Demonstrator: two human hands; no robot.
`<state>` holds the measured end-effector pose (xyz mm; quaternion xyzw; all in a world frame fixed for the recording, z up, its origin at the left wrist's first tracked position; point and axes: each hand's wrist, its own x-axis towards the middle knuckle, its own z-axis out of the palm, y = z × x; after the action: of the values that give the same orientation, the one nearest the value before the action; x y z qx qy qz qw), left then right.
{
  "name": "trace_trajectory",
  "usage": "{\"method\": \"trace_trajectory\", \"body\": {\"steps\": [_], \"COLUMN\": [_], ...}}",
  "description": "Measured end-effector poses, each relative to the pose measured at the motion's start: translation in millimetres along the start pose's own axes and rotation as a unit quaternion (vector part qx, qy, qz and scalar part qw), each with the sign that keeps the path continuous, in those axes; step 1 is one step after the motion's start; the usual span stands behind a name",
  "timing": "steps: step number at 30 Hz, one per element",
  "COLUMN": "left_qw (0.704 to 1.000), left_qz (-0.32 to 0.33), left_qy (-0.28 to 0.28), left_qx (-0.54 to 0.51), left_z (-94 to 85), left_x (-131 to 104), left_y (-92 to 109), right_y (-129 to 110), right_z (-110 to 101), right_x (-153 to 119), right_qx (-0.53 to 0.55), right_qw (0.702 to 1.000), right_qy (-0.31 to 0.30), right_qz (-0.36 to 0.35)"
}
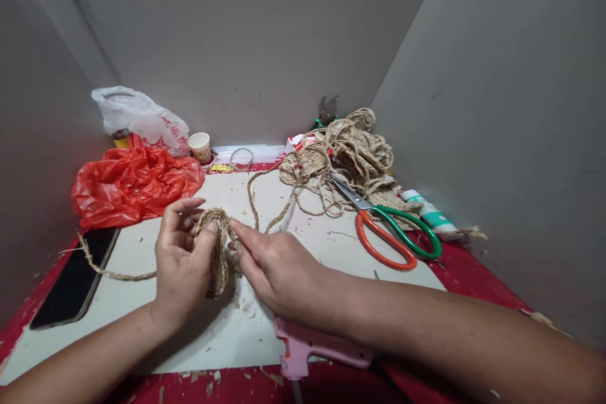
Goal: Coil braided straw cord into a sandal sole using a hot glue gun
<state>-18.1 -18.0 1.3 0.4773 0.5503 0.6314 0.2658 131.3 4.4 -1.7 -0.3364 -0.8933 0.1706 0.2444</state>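
Observation:
A coiled oval of braided straw rope is held upright above the white board. My left hand grips it from the left, thumb on its face and fingers behind. At its upper right edge, my right hand pinches the rope with thumb and forefinger. One rope end trails left from my left hand over a black phone. From the coil's right side a strand runs back to a heap of braided rope. Beneath my right forearm lies a pink glue gun, partly covered.
Scissors with red and green handles lie right of centre. A red plastic bag, a white bag and a paper cup stand back left. The phone lies left; grey walls enclose the table.

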Motion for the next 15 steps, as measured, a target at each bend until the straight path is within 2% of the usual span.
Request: {"method": "trace_trajectory", "body": {"steps": [6,15], "left_qw": [0.999,0.990], "left_qz": [0.043,0.136], "left_qy": [0.005,0.018], "left_qx": [0.026,0.023], "left_z": [5.2,19.3], "left_x": [2.2,6.8], "left_y": [-2.6,-0.6], "right_y": [-2.5,-1.4], "right_z": [-2.1,-6.4], "right_x": [1.7,1.0], "right_qx": [0.015,0.109], "right_qw": [1.000,0.993], "right_qy": [-0.003,0.035], "right_qz": [0.013,0.033]}}
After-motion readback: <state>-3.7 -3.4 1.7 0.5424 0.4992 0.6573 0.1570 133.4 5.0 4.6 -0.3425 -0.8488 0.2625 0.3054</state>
